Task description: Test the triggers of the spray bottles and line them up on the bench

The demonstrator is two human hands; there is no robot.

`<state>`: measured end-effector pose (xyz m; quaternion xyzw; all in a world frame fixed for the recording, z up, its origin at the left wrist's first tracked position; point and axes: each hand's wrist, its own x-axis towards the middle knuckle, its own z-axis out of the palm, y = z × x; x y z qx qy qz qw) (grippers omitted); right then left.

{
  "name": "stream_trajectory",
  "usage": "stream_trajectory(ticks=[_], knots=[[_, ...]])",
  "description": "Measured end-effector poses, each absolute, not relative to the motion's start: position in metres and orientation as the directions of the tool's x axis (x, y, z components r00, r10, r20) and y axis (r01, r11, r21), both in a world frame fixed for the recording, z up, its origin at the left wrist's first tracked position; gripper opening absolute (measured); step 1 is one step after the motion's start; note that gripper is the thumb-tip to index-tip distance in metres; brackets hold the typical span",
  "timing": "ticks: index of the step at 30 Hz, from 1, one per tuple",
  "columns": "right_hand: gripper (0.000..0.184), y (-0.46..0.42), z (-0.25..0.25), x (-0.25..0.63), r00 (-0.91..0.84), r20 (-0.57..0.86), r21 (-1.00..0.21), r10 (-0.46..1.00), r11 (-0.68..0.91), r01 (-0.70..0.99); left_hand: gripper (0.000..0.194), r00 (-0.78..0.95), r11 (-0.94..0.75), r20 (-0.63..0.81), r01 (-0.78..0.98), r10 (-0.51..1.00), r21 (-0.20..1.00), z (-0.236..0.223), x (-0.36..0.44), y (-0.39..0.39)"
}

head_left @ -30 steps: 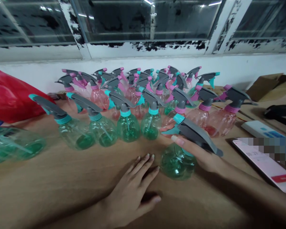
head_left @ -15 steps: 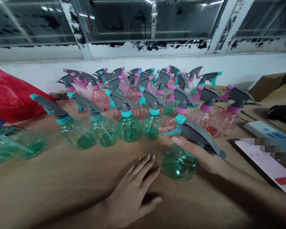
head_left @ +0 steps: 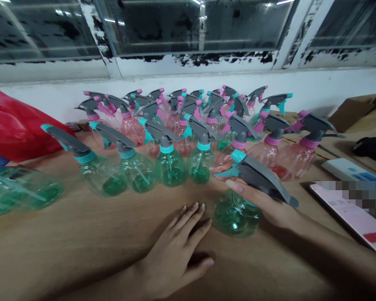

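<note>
My right hand (head_left: 265,202) is closed around the neck of a green spray bottle (head_left: 236,215), which has a teal collar and a grey trigger head with a teal nozzle. The bottle's base is at the tabletop; I cannot tell whether it touches. My left hand (head_left: 178,248) lies palm down on the wooden table (head_left: 90,242), fingers stretched out and holding nothing, just left of that bottle. Beyond my hands stand several green spray bottles, the closest being a green bottle (head_left: 200,167) and another green bottle (head_left: 170,168). Pink spray bottles (head_left: 296,161) stand to their right.
Behind these, several pink and green bottles (head_left: 133,129) crowd toward the white wall (head_left: 341,85). A red plastic bag (head_left: 19,129) lies at left. On the right are a phone (head_left: 347,213), a white box (head_left: 344,169), a black object (head_left: 371,148) and a cardboard box (head_left: 360,113).
</note>
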<state>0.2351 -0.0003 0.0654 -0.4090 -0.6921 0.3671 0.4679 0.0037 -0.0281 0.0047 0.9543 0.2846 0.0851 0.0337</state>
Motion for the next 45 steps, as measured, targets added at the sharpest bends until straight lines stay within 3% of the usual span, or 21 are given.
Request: stream_trajectory(ticks=[13,45], knots=[[0.034,-0.002,0.070,0.234,-0.240,0.329,-0.914,0.913,0.372,0.163,0.058,0.825,-0.838,0.148,0.538,0.546,0.092,0.006,0.003,-0.027],[0.030,-0.002,0.077,0.230,-0.231,0.296,-0.916,0.927,0.344,0.206,0.059,0.824,-0.833,0.127,0.537,0.552,0.134,0.006,0.003,-0.028]])
